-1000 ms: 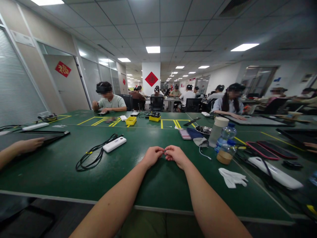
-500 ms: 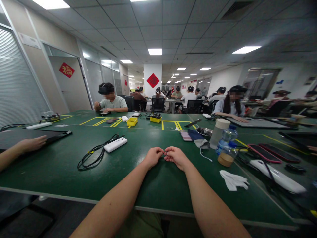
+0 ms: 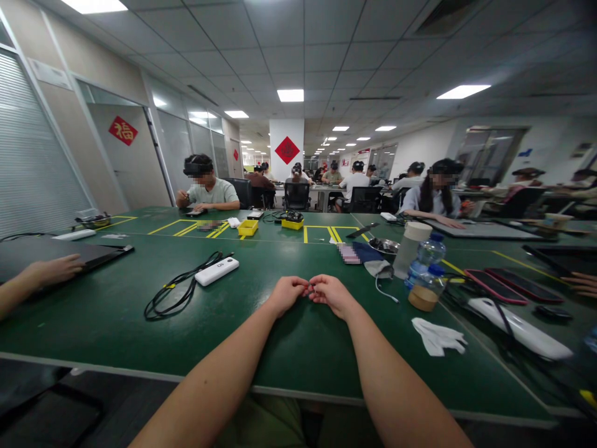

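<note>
a: where are the person's hands?

b: both are out in front, resting on the green table (image 3: 116, 323) near its middle. the left hand (image 3: 288, 294) and the right hand (image 3: 332, 292) meet fingertip to fingertip.

a: spread or closed?

b: closed. each hand is curled, thumb and forefinger pressed together, and they pinch a tiny pale piece (image 3: 313, 287) between them. it sits just above the table where the two hands touch, and it is too small to tell what it is.

a: what lies around them?

b: to the left, a white power bank (image 3: 217, 271) with a black cable (image 3: 175, 297) looped beside it, well apart from the hands. to the right, a grey mask (image 3: 379, 269), then a white cup (image 3: 411, 246), a water bottle (image 3: 428, 252) and a small jar (image 3: 423, 294) with something brown in it, standing close together. a crumpled white cloth (image 3: 438, 336) lies nearer the table's edge.

a: anyone else at this table?

b: a co-worker's hand (image 3: 53, 270) rests at the far left, just beside a dark tablet (image 3: 100, 252). across the table a person in a pale shirt (image 3: 212, 194) sits with two yellow trays (image 3: 247, 228) near them.
</note>
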The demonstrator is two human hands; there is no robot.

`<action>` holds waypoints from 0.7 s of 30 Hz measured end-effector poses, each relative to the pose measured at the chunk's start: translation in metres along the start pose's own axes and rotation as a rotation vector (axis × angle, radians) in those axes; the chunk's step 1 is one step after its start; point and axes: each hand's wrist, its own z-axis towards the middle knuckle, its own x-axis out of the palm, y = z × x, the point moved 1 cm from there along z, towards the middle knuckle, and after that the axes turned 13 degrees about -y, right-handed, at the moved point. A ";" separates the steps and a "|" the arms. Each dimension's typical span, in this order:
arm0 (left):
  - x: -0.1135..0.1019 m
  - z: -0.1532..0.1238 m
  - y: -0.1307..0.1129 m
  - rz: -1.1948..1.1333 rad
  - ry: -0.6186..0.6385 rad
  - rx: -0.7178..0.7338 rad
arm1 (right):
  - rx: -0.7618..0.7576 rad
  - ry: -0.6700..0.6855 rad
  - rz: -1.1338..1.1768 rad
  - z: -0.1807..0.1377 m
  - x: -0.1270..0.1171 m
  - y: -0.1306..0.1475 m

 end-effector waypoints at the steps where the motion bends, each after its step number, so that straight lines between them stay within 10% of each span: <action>1: 0.000 0.000 0.000 -0.007 -0.003 -0.010 | 0.001 -0.003 0.005 0.000 0.000 0.000; 21: -0.001 0.004 0.005 -0.350 0.036 -0.181 | 0.039 -0.024 0.054 0.006 -0.005 -0.004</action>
